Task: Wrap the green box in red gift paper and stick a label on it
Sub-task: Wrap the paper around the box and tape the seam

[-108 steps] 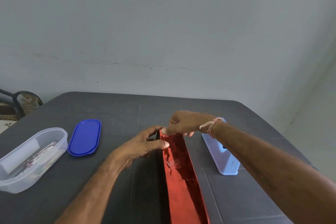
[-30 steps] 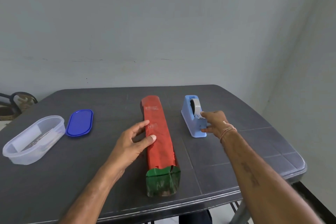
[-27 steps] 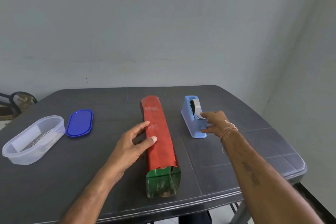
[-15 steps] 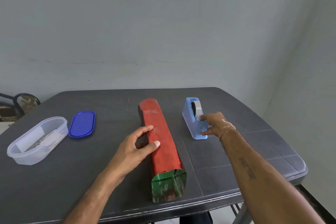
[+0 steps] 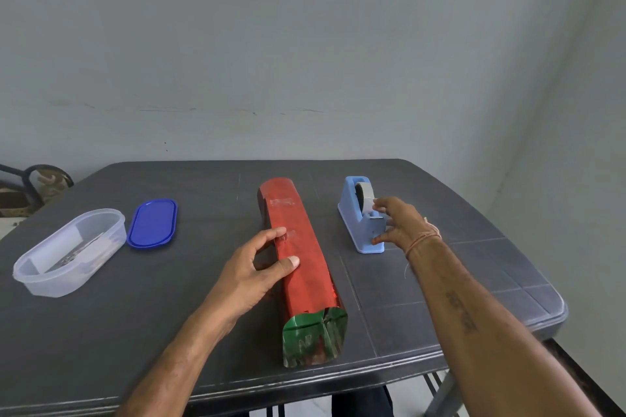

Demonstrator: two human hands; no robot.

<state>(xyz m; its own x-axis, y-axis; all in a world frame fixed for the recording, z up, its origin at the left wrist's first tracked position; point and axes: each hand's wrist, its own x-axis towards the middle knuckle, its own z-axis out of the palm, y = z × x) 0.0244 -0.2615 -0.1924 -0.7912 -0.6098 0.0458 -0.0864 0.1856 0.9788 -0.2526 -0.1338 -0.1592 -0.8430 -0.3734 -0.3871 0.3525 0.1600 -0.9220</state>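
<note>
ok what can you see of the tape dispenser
The tape dispenser is light blue, plastic by its look, with a raised hump that carries a pale roll of tape. It stands upright on the dark table, right of the wrapped box and apart from it. The right hand touches its near end, forefinger at the roll; whether it pinches tape is unclear.

Dark table (image 5: 101,349); clear tub (image 5: 50,284) left, maybe papers inside; blue lid (image 5: 152,223) just beside.
</note>
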